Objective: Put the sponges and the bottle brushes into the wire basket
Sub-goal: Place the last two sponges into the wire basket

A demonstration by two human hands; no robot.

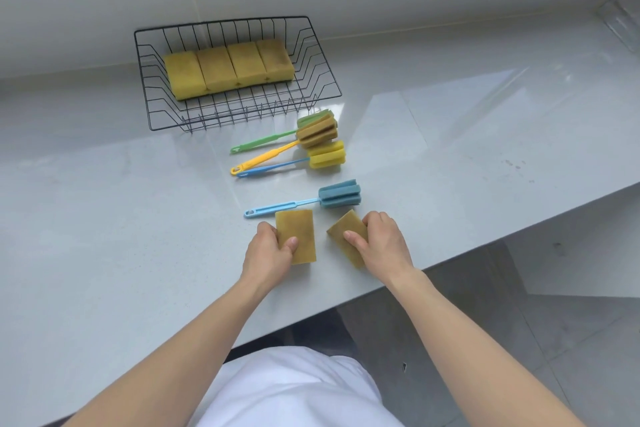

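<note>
Already each hand has a sponge: in the head view, the left hand (268,248) has thumb and fingers clamped on the near sponge (297,236), which stands nearly upright with its long axis running away from the person. The right hand (382,243) is clamped the same way on the tilted sponge (346,234), whose long axis slants to the near right. Both sponges sit at the near edge of the counter (104,218). The wire basket (320,55) lies well ahead and to the left, so the left hand is the nearer one to it. Four sponges (228,68) fill a row against its far side, leaving the near strip free. Between hands and basket lie the bottle brushes (320,146), handles pointing left, and the blue brush (339,194) just beyond the fingers. Likely the carry must pass over these brushes.
</note>
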